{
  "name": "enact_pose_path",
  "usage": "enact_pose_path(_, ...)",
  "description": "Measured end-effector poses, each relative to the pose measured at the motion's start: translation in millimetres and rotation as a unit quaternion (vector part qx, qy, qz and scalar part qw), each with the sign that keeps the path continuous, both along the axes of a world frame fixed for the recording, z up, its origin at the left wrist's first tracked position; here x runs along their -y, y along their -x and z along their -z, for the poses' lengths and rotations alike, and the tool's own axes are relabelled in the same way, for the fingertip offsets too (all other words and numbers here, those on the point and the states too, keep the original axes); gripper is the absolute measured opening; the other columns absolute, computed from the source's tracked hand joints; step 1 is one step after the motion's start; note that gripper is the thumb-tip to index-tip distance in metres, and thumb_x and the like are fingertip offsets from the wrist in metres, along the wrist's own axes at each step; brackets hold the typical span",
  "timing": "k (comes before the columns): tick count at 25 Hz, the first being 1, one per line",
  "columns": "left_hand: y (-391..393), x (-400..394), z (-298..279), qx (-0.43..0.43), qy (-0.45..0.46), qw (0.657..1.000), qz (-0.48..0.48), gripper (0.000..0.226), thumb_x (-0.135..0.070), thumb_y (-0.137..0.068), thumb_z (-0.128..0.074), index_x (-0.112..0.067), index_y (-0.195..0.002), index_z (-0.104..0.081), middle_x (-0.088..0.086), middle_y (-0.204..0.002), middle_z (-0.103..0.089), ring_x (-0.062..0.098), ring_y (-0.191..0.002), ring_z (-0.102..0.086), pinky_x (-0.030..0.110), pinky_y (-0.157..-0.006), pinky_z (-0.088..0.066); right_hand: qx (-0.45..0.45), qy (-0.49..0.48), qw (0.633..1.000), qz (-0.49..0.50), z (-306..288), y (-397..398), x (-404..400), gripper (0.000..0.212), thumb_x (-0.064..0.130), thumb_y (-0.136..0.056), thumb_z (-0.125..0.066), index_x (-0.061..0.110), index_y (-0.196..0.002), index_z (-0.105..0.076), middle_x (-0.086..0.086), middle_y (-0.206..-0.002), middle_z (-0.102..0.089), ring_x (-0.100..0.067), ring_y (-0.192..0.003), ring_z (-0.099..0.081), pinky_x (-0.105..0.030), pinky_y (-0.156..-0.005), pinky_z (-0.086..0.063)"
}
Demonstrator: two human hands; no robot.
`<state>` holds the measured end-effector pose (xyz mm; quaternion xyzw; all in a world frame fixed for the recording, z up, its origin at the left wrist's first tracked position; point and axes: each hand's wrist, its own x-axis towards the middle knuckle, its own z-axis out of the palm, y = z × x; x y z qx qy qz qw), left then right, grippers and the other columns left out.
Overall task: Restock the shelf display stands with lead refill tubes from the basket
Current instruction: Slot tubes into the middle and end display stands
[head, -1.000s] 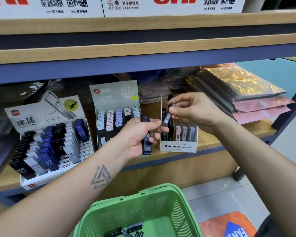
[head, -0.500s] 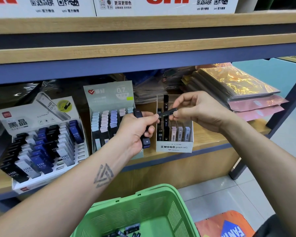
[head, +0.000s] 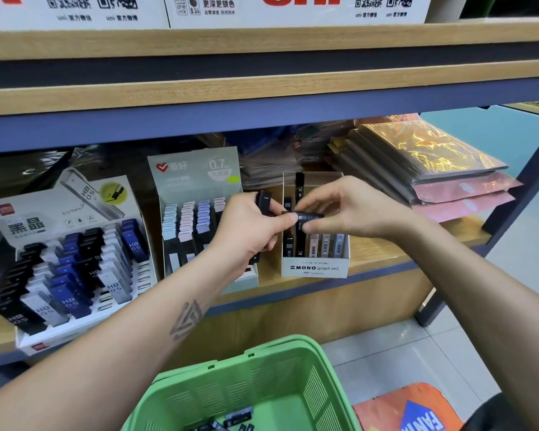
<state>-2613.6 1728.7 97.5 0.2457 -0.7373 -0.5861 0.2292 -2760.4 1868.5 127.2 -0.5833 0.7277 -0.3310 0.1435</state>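
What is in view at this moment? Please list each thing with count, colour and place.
MONO stand: one, white, shelf centre-right; black and pale tubes inside.
0.7 stand: one, grey-green, shelf centre; pastel-capped tubes.
HB 0.5 stand: one, white, shelf left; black, blue, white tubes.
Wrapped packs: stack, gold and pink, shelf right.
White boxes: upper shelf.
Basket: one, green, bottom centre; a few dark tubes inside.
Black tube: one, sideways, pinched between both hands.
Dark tubes: count unclear, in left hand.
Left hand: before 0.7 stand.
Right hand: above MONO stand.
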Motion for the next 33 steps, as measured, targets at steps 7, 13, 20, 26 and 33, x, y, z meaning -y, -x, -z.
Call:
enact_pose_path(7, -1.9, 4.4, -6.4, -0.012, -0.123, 0.992, 0.032, 0.016, -0.012, -0.086, -0.075, 0.0, -0.087, -0.065, 0.013, -0.069, -0.061, 0.013, -0.041, -0.042, 0.02, -0.039, -0.026, -0.115, 0.016, 0.992, 0.059, -0.5, -5.1, 14.3, 0.02, 0.016, -0.086, -0.078, 0.023, -0.104, -0.072, 0.01, -0.093, -0.068, -0.002, -0.084, -0.063, -0.021, -0.073, -0.051)
enact_pose_path(13, -10.8, 13.4, -6.0, -0.016, -0.168, 0.984, 0.051, 0.008, -0.003, -0.089, -0.066, 0.004, -0.087, -0.062, 0.016, -0.071, -0.063, 0.013, -0.04, -0.041, 0.02, -0.041, -0.023, -0.158, 0.083, 0.973, 0.149, -5.0, 1.8, 28.1, 0.021, 0.012, -0.094, -0.069, 0.015, -0.115, -0.073, 0.001, -0.111, -0.071, -0.013, -0.103, -0.063, -0.025, -0.087, -0.048)
enact_pose_path(20, -17.6, 13.6, -6.1, -0.009, -0.145, 0.987, 0.065, 0.006, -0.001, -0.089, -0.064, 0.005, -0.086, -0.063, 0.018, -0.073, -0.062, 0.013, -0.039, -0.039, 0.02, -0.041, -0.022, -0.151, 0.072, 0.973, 0.158, -6.2, -2.1, 40.4, 0.017, 0.017, -0.093, -0.072, 0.019, -0.109, -0.077, 0.008, -0.102, -0.069, -0.007, -0.094, -0.061, -0.018, -0.08, -0.045)
enact_pose_path(26, -20.0, 13.1, -3.1, 0.0, -0.145, 0.987, 0.066, 0.005, 0.003, -0.087, -0.062, 0.005, -0.091, -0.064, 0.02, -0.076, -0.062, 0.014, -0.041, -0.039, 0.019, -0.041, -0.021, -0.165, -0.01, 0.977, 0.133, -7.2, -3.7, 41.1, 0.026, 0.007, -0.094, -0.068, 0.018, -0.117, -0.068, 0.002, -0.102, -0.066, -0.015, -0.094, -0.066, -0.026, -0.08, -0.054)
enact_pose_path(33, -14.6, 10.3, 2.9, 0.049, -0.272, 0.955, 0.108, 0.018, 0.0, -0.087, -0.063, 0.004, -0.104, -0.055, 0.022, -0.079, -0.064, 0.015, -0.045, -0.046, 0.02, -0.037, -0.03, -0.199, 0.045, 0.962, 0.183, 1.4, -6.1, 44.4, 0.025, 0.018, -0.087, -0.078, 0.019, -0.112, -0.075, 0.003, -0.102, -0.073, -0.011, -0.091, -0.066, -0.031, -0.083, -0.057)
